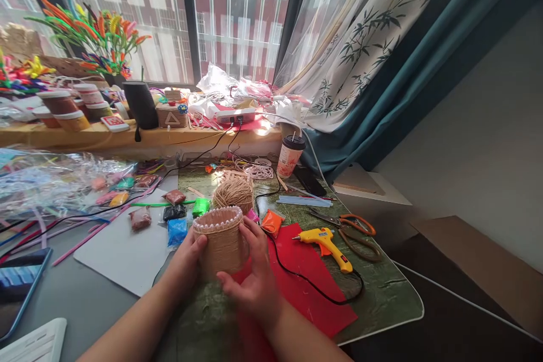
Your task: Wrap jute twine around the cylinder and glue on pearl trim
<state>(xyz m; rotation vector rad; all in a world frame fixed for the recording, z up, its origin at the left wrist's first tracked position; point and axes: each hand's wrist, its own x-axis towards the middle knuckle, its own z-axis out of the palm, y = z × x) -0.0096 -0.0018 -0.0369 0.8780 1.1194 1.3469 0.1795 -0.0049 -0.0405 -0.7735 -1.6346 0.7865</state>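
Note:
A round twine-wrapped cup (223,246) with a row of pearl-like beads around its rim is held upright between both hands. My left hand (189,257) grips its left side, thumb near the rim. On the right side, my right hand (254,271) has its upper fingers against the cup and its thumb near the lower part. A ball of twine (233,193) sits just behind the cup. Red sheets (305,271) lie to the right and partly under my right hand, with a yellow glue gun (326,243) at their upper right edge.
Scissors (352,224) and glue sticks (304,201) lie at the right, near a paper cup (291,156). Colored clay packets, like the blue one (177,232), sit behind the hands. The glue gun's black cable curves over the red sheets. A tablet (21,288) is at left.

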